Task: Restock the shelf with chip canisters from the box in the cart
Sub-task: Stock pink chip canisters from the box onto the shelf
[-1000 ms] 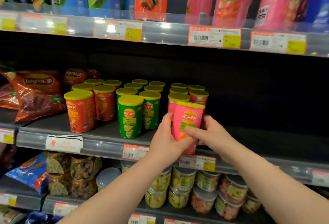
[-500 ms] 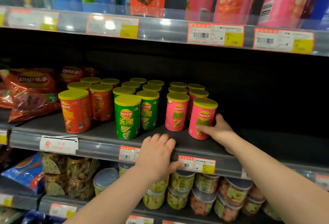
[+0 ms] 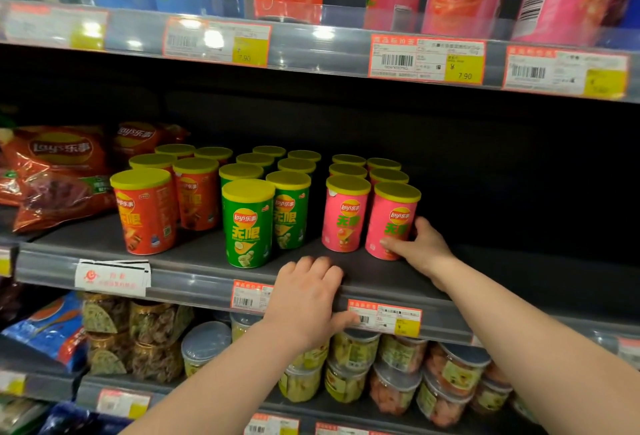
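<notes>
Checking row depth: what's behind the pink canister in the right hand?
Two more yellow lids line up behind the pink canister; their bodies are hidden by it. Farther back is too dark to tell.

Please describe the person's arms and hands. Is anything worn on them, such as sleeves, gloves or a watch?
The left forearm and the right forearm are bare as far as the picture shows; no sleeve edge is in view. The left hand and the right hand wear no gloves. No watch, bracelet or ring can be seen.
</notes>
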